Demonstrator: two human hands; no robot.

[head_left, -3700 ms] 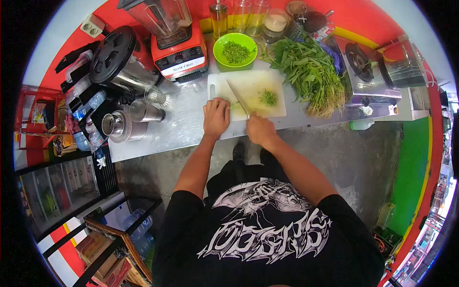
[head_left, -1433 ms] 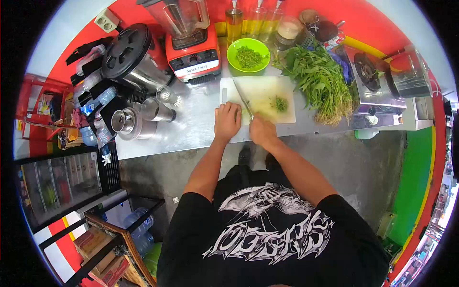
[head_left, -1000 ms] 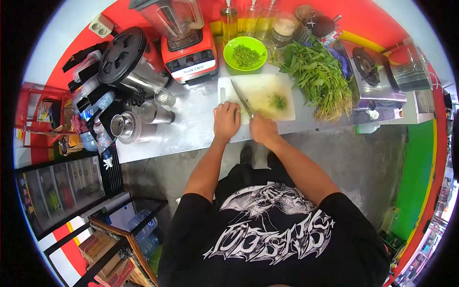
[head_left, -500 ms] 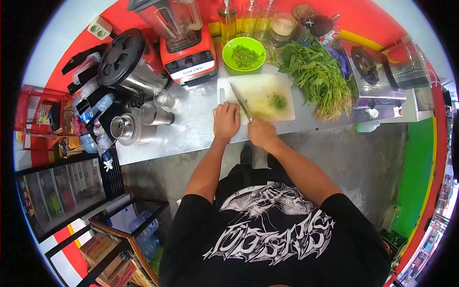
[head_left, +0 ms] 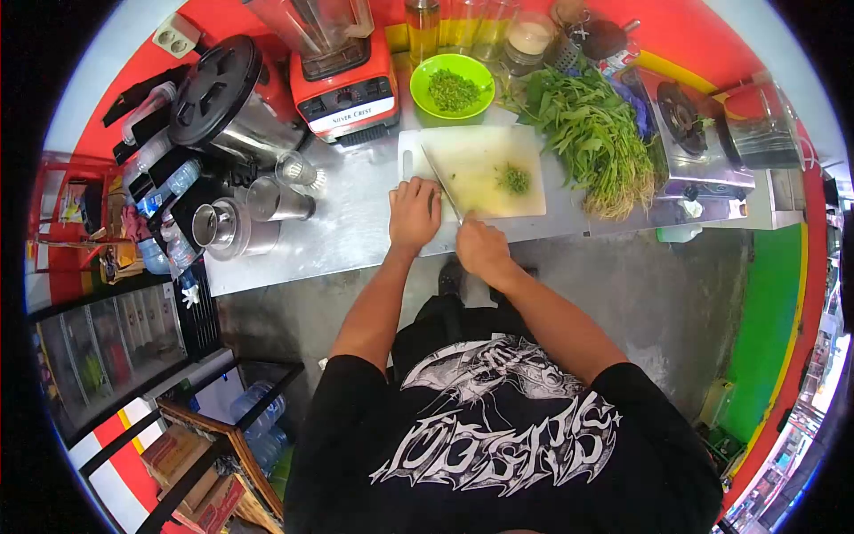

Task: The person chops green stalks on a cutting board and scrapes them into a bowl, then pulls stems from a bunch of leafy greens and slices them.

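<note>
My right hand (head_left: 483, 249) is closed around the handle of a kitchen knife (head_left: 441, 181). The blade lies across the left part of a white cutting board (head_left: 476, 142), its tip pointing away and to the left. On the lower left corner of the board rests my left hand (head_left: 415, 214), fingers stretched out and lying flat, just left of the blade. A small heap of chopped greens (head_left: 513, 180) sits on the right half of the board. Behind it, a lime-green bowl (head_left: 427, 105) holds more chopped greens.
A large bunch of leafy greens with roots (head_left: 592, 133) lies right of the board, beside a gas stove (head_left: 680, 133). To the left stand a red blender (head_left: 345, 100), a steel pot with black lid (head_left: 216, 93) and metal cups (head_left: 280, 199). Bottles (head_left: 422, 31) line the wall.
The whole view has shifted slightly, so the counter and its things appear a little higher and further left. Both hands and the knife keep nearly the same place on the board.
</note>
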